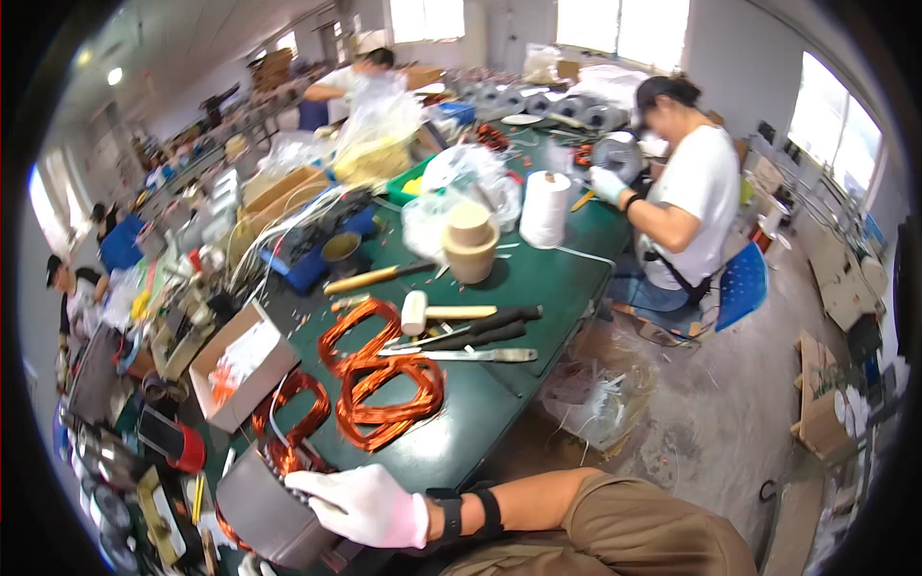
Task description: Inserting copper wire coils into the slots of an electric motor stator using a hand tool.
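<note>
A grey cylindrical stator core lies on its side at the bench's near edge, with copper winding showing at its ends. My right hand, in a white glove, grips the core's rim, fingers bent over the end beside the wires. Only a bit of my gloved left hand shows at the lower edge, below the core; its fingers are mostly hidden. A copper wire coil rises from the core's far end. More coils lie loose on the green bench.
Beyond the coils lie a white-headed mallet, black-handled tools and a flat metal bar. A carton stands left. Farther off are a thread spool and a seated co-worker. A bag of scraps sits beside the bench.
</note>
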`<state>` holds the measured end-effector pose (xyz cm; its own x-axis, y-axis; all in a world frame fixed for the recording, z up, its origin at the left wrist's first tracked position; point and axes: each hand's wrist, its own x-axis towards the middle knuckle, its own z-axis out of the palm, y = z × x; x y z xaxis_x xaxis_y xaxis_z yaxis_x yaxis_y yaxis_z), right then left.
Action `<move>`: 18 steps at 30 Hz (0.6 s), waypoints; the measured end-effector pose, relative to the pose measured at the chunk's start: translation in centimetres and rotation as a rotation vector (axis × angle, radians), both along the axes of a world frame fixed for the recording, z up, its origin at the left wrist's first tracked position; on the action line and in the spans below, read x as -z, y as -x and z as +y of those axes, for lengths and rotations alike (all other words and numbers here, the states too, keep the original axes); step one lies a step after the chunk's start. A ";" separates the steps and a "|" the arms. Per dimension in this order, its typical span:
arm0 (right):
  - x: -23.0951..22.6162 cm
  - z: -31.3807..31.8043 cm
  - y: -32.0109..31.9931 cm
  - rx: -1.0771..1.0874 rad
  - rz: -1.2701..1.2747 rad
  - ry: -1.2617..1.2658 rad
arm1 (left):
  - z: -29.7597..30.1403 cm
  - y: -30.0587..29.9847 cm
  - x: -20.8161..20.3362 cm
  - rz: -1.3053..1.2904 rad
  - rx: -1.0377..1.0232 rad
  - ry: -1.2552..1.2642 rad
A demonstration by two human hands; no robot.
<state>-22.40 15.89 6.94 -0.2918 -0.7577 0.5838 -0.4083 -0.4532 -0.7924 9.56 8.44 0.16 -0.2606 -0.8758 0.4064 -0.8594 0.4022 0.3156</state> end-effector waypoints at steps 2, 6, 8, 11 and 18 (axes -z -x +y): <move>-0.9 0.9 1.3 0.020 0.111 0.097 | -0.4 -0.6 0.8 0.016 -0.022 -0.027; 1.2 2.6 4.0 0.114 0.279 0.214 | -2.1 -0.8 3.8 0.121 0.005 -0.051; 2.6 3.5 5.3 0.085 0.288 0.161 | -1.7 -1.0 3.7 0.138 -0.018 -0.074; 5.1 4.1 7.3 0.076 0.341 -0.007 | -1.3 -0.9 3.2 0.144 -0.022 -0.090; 10.1 3.7 10.5 0.078 0.274 -0.205 | -1.4 -2.9 4.5 0.291 -0.097 -0.221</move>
